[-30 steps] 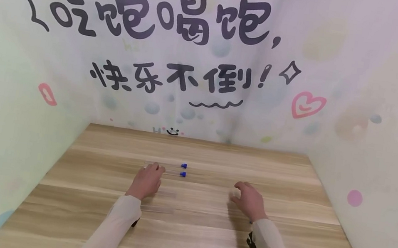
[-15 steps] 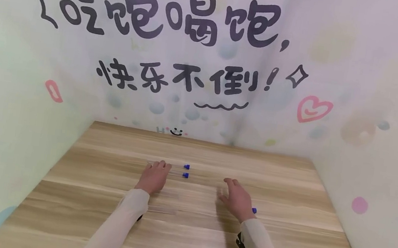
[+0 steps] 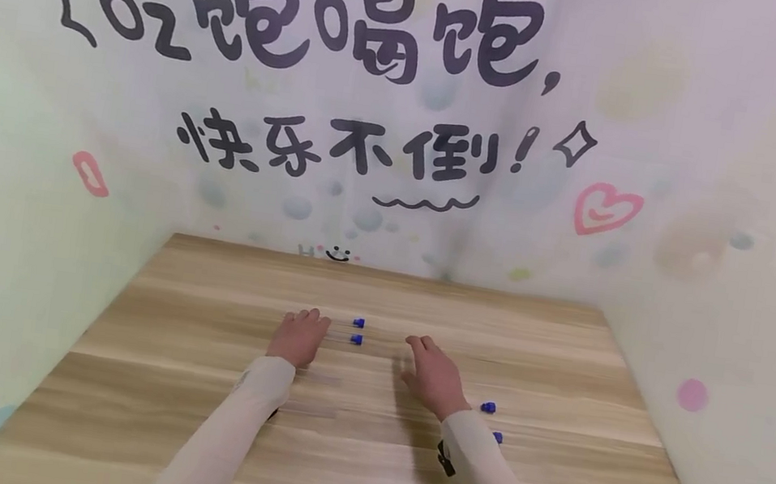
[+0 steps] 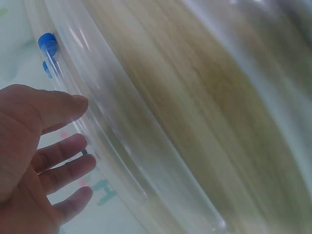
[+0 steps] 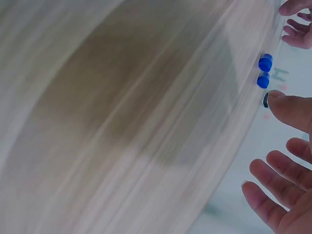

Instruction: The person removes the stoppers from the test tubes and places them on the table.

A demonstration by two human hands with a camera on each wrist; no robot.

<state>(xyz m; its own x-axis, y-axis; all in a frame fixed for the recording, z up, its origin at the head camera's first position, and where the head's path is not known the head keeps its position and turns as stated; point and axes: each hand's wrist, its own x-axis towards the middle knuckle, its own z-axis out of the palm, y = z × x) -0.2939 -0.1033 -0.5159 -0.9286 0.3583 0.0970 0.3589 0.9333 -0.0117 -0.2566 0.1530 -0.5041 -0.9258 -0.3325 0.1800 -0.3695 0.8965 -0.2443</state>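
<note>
In the head view my left hand (image 3: 298,338) is over two thin clear tubes with blue stoppers (image 3: 356,339), covering much of their length. The left wrist view has its thumb overlapping a stoppered tube (image 4: 117,152), with the other visible fingers apart and loosely bent. My right hand (image 3: 435,375) hovers over the table to the right of the stoppers, its fingers loosely bent. Nothing sits between the right fingers (image 5: 279,170) in the right wrist view. Nearer to me, two faint clear tubes (image 3: 312,410) without stoppers lie beside the left forearm.
Two loose blue stoppers (image 3: 488,407) lie beside the right wrist, the nearer one partly behind the sleeve. The wood-grain table (image 3: 357,475) ends at a printed cloth wall (image 3: 389,234) at the back, with pale walls on both sides.
My right hand has moved left towards the stoppered tubes, bringing the loose stoppers on the right into view. The left hand has shifted slightly over the tubes, and the head view has swayed a little.
</note>
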